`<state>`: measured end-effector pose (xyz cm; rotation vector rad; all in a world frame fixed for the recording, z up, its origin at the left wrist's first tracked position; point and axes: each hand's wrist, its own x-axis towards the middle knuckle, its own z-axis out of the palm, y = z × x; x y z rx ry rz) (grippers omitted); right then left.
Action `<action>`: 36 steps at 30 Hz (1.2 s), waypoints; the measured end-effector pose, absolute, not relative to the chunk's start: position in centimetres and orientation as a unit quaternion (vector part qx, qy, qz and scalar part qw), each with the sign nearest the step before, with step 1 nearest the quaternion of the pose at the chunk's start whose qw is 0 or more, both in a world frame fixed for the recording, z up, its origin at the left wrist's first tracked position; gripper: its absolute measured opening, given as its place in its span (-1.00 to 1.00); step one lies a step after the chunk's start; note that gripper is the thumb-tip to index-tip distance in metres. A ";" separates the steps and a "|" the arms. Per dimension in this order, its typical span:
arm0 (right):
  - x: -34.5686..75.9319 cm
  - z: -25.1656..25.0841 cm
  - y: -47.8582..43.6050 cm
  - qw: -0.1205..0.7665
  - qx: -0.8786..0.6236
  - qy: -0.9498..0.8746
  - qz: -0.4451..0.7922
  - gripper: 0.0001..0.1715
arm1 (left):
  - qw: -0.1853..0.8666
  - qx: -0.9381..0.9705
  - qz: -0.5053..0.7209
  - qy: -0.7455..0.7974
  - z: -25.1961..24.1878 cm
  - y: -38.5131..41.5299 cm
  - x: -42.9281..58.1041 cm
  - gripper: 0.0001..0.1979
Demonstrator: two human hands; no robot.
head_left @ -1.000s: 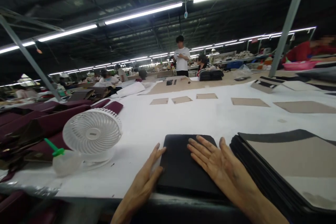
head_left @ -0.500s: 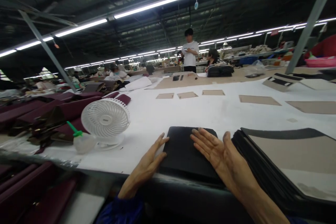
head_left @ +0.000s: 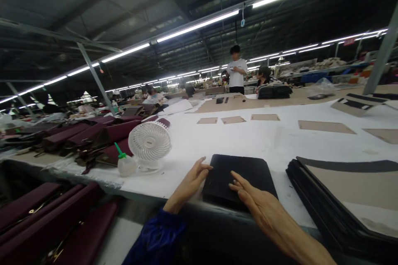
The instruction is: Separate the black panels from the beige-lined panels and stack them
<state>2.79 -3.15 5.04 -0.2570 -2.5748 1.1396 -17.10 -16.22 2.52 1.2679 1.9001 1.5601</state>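
Where two hands [head_left: 193,179] [head_left: 254,198] reach, one black stack [head_left: 253,167]

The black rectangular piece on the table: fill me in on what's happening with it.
Someone is handling the black piece bare-handed as it lies flat near the edge of the white-covered table. The left hand has its fingers at the left side. The right hand reaches over the top, but whether it presses down is unclear. A stack of panels sits to the right; a white fan stands to the left.
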 end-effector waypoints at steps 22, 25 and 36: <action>2.4 3.8 -2.8 0.216 -0.075 -0.892 0.391 -0.34 | 0.272 0.388 0.559 0.680 3.2 -14.8 -18.1 -0.35; 2.4 3.9 -2.8 0.217 -0.074 -0.891 0.392 -0.36 | 0.282 0.386 0.554 0.682 3.4 -14.7 -18.0 -0.38; 2.4 3.9 -2.9 0.197 -0.079 -0.896 0.389 -0.30 | 0.295 0.398 0.533 0.686 3.8 -14.8 -17.8 -0.42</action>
